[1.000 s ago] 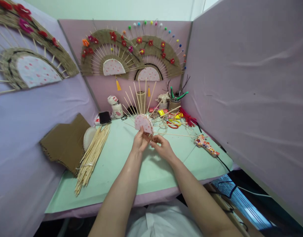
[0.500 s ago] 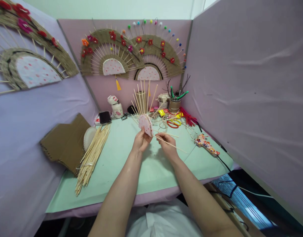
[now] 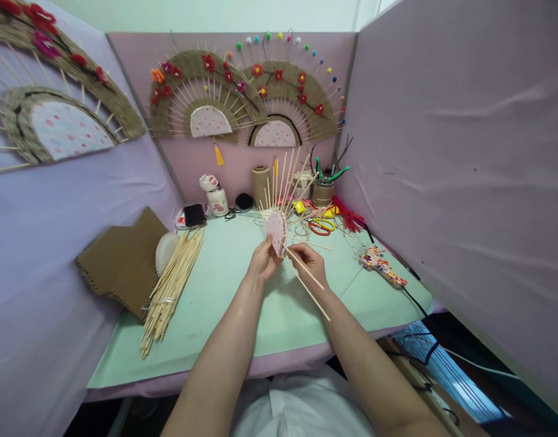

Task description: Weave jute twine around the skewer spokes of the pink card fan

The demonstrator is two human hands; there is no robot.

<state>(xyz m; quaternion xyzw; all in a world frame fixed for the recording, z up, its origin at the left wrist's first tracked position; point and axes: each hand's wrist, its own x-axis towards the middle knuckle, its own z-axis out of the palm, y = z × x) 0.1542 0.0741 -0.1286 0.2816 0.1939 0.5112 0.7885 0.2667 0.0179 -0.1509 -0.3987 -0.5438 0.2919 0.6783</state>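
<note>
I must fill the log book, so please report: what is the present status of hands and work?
Left hand gripping spotted half-disc. Right hand at sticks by its lower edge, grip unclear. Scissors beyond, apart from both hands.

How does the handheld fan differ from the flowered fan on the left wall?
The handheld fan has bare sticks; the flowered fan has brown bands and flowers. The handheld fan sits in the left hand; the flowered fan hangs on the left wall. Both have spotted semicircular centres.
</note>
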